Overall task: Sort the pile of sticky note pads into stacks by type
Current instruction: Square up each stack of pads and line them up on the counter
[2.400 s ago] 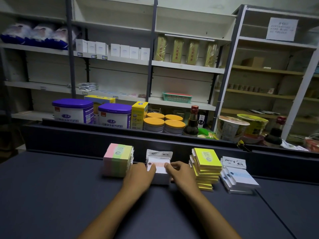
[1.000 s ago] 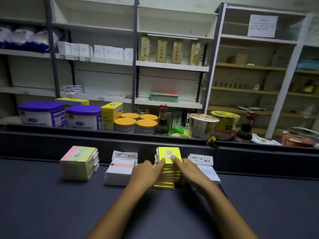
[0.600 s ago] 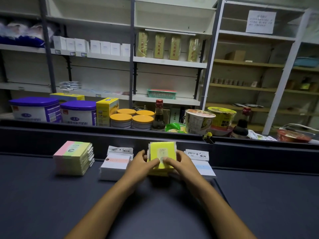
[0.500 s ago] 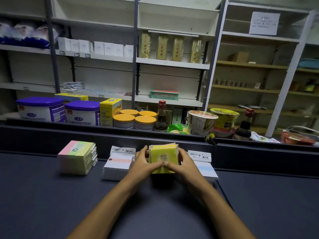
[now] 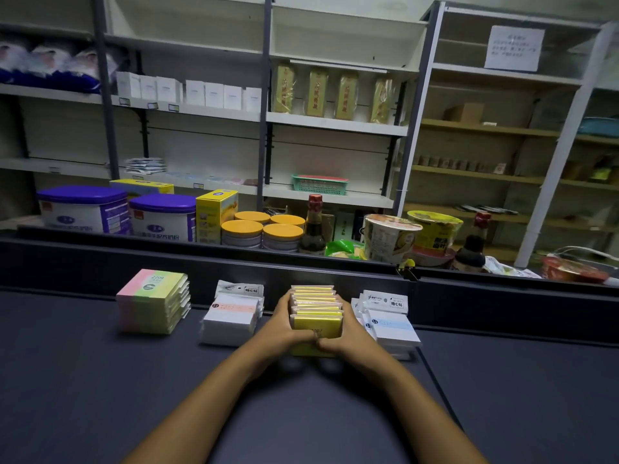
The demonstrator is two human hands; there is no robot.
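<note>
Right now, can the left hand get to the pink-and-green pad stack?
Probably yes, once it lets go. The left hand is clamped on the yellow pad stack with the right hand. The pink-and-green stack sits further left, past the white stack, over bare counter.

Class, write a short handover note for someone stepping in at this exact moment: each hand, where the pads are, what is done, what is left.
Left hand and right hand: both clamped on the sides of the yellow pads, which are tipped up so their edges face the camera.
Pink-and-green stack: far left on the dark counter, untouched.
White pads with the pink band: stacked left of the hands.
White pads with the blue band: stacked right of the hands.
Done: four types separated.
Left: square the yellow pads, lay them down flat as a stack.
</note>
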